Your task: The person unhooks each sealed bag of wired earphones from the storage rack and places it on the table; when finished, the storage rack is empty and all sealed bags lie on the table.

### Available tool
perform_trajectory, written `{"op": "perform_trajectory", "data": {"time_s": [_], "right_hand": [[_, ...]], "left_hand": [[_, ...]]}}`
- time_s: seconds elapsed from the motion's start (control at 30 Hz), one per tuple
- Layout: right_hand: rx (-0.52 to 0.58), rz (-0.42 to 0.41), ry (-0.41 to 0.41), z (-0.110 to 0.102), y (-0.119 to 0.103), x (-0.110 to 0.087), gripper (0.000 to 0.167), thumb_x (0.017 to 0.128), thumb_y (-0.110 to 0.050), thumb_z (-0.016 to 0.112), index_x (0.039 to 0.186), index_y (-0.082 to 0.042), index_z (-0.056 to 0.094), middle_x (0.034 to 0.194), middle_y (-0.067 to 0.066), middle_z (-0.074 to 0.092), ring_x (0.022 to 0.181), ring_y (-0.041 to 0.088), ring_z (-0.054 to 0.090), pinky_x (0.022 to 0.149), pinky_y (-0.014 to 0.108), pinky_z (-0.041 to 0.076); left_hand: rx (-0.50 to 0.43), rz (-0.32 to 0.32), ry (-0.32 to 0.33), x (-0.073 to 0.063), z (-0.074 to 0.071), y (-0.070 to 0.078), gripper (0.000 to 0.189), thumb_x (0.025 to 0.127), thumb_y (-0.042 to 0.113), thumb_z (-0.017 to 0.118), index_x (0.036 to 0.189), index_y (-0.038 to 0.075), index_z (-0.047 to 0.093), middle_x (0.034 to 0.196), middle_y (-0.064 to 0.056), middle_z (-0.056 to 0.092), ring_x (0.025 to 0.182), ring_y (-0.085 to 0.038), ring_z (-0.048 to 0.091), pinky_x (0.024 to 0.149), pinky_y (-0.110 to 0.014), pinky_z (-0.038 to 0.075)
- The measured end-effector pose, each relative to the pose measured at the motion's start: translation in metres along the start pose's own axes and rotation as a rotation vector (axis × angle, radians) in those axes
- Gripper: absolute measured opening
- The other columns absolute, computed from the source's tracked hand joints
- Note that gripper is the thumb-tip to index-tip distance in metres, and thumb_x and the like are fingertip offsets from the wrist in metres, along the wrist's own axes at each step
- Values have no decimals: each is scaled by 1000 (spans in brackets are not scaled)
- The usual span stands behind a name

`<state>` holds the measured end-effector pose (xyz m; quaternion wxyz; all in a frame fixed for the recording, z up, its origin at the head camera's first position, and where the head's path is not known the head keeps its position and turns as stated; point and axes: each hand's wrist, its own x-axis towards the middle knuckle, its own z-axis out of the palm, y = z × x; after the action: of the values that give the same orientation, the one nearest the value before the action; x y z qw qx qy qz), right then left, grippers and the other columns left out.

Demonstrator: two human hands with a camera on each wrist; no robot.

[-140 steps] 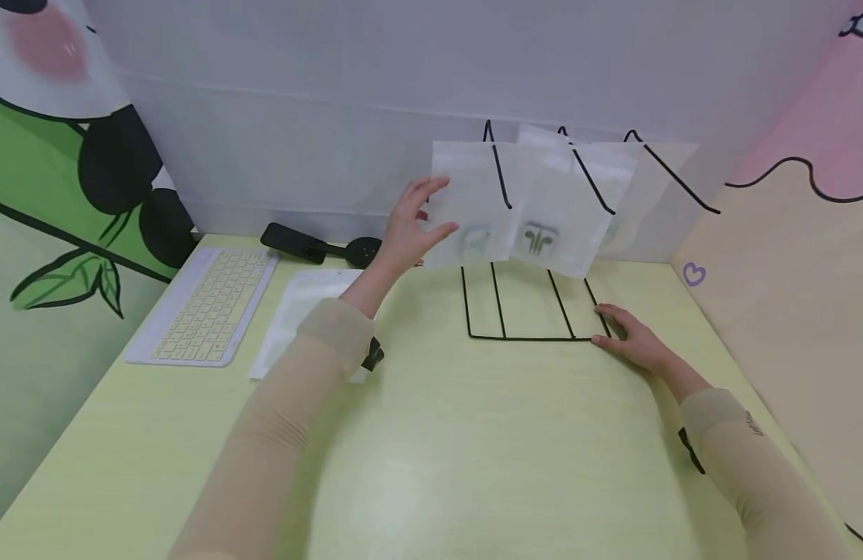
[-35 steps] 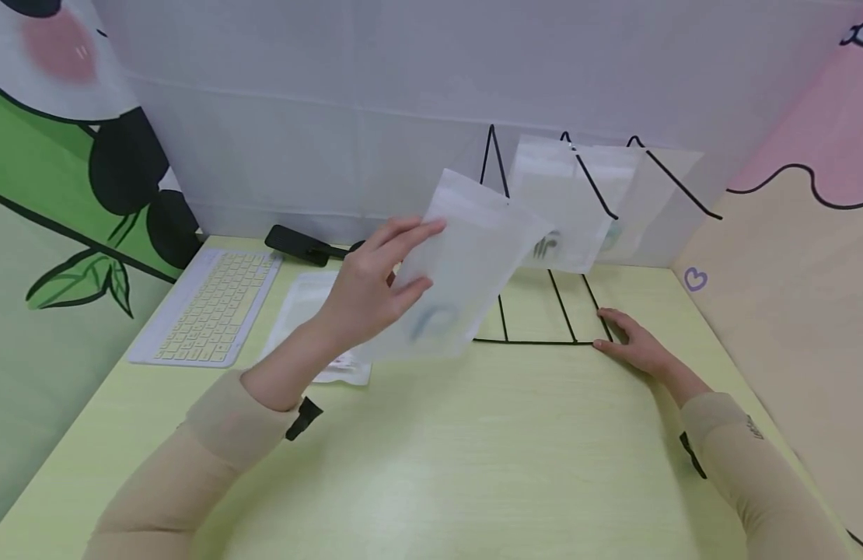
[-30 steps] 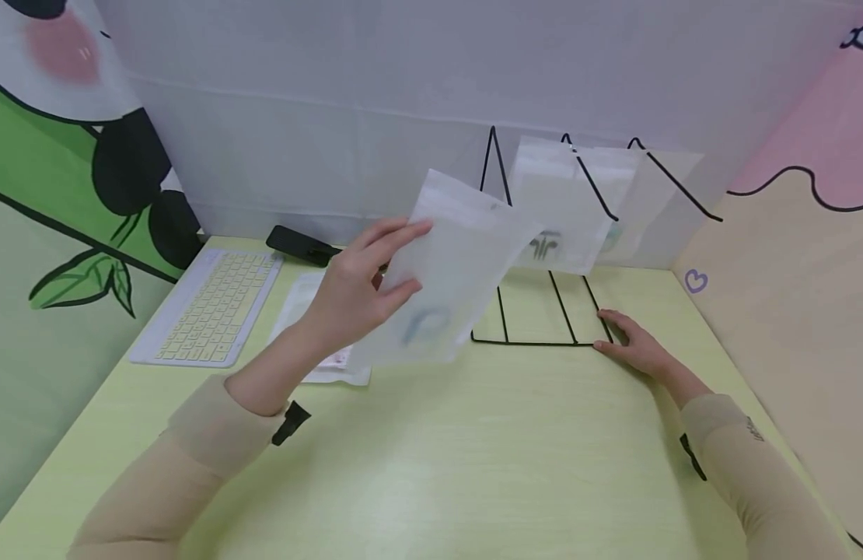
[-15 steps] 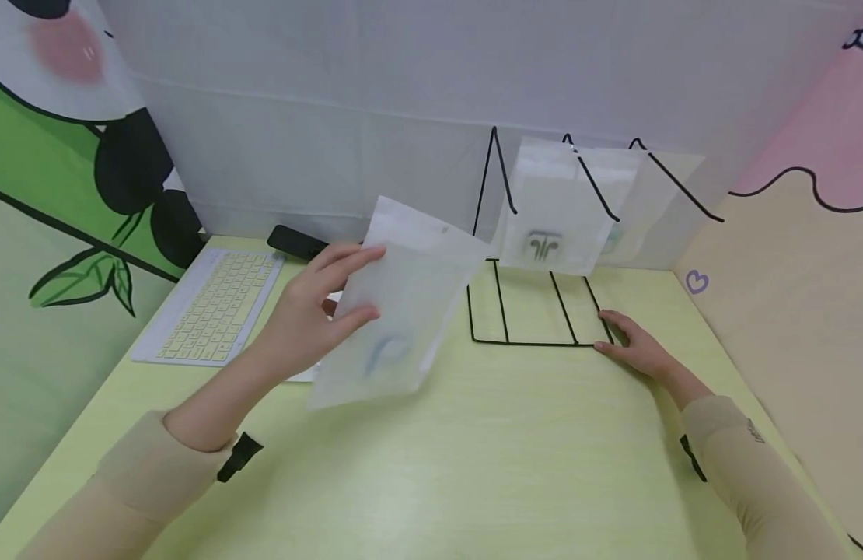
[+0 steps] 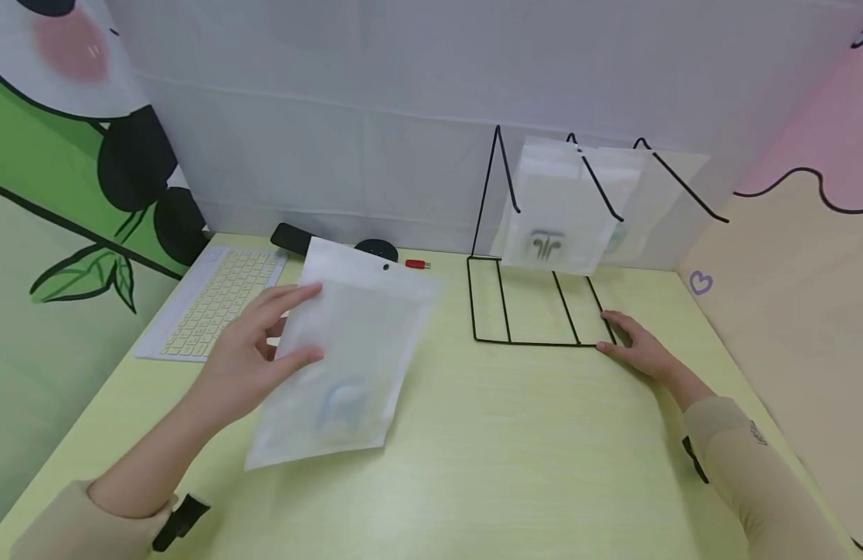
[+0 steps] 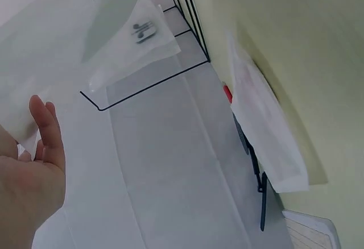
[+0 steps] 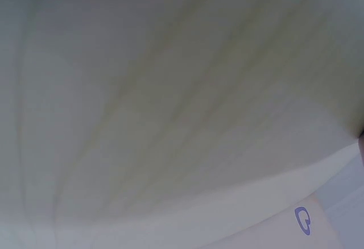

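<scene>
My left hand (image 5: pixel 246 354) pinches the left edge of a translucent white pouch (image 5: pixel 361 334), held tilted above the table. A small hole shows near its top edge, and a pale blue curved shape shows through it lower down. My right hand (image 5: pixel 637 350) rests at the front right corner of a black wire display rack (image 5: pixel 536 343), thumb by the front bar and fingers by the side bar. A pouch with an earphone print (image 5: pixel 546 245) hangs from the rack's middle hook. Another pale pouch (image 5: pixel 672 187) hangs at the right hook, and the left hook (image 5: pixel 508 171) is bare.
A white keyboard (image 5: pixel 225 299) lies at the table's left. Along the back are a black object (image 5: pixel 291 237), a round black piece (image 5: pixel 377 249) and a small red item (image 5: pixel 417 264). Another white pouch (image 6: pixel 264 118) lies on the table, hidden in the head view behind the held one.
The pouch from the left hook has come off in my left hand and moved left, down and nearer. My right hand has stayed at the rack's corner.
</scene>
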<state>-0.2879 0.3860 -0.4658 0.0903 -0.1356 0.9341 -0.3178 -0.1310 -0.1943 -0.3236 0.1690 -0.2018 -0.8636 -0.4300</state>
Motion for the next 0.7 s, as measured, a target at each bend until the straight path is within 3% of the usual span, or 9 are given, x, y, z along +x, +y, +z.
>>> {"op": "perform_trajectory", "data": {"time_s": [0.13, 0.33, 0.53, 0.7], "right_hand": [[7, 0, -1, 1, -1, -1, 77, 91, -37, 62, 149, -6, 23, 154, 24, 13, 140, 48, 9, 109, 65, 9], [2, -1, 5, 2, -1, -1, 77, 90, -36, 63, 149, -6, 24, 154, 24, 14, 140, 48, 9, 109, 64, 9], [19, -8, 4, 1, 3, -1, 76, 91, -35, 63, 149, -7, 23, 155, 22, 14, 140, 47, 8, 108, 65, 10], [9, -10, 7, 0, 4, 0, 75, 91, -36, 62, 149, -8, 24, 155, 21, 15, 141, 46, 9, 108, 65, 11]], "left_hand": [[-8, -74, 12, -14, -8, -8, 73, 74, 2, 79, 137, 24, 50, 128, 11, 49, 70, -5, 57, 48, -20, 39], [-10, -174, 5, -34, -24, -24, 74, 74, 3, 79, 139, 21, 49, 130, 17, 46, 76, -2, 61, 51, -18, 43], [-25, -243, -56, -52, -42, -40, 75, 77, 3, 76, 142, 20, 44, 132, 14, 44, 79, -4, 61, 54, -20, 47], [-28, -327, -90, -68, -50, -53, 74, 80, 7, 75, 144, 22, 41, 135, 14, 41, 68, -9, 57, 51, -24, 46]]}}
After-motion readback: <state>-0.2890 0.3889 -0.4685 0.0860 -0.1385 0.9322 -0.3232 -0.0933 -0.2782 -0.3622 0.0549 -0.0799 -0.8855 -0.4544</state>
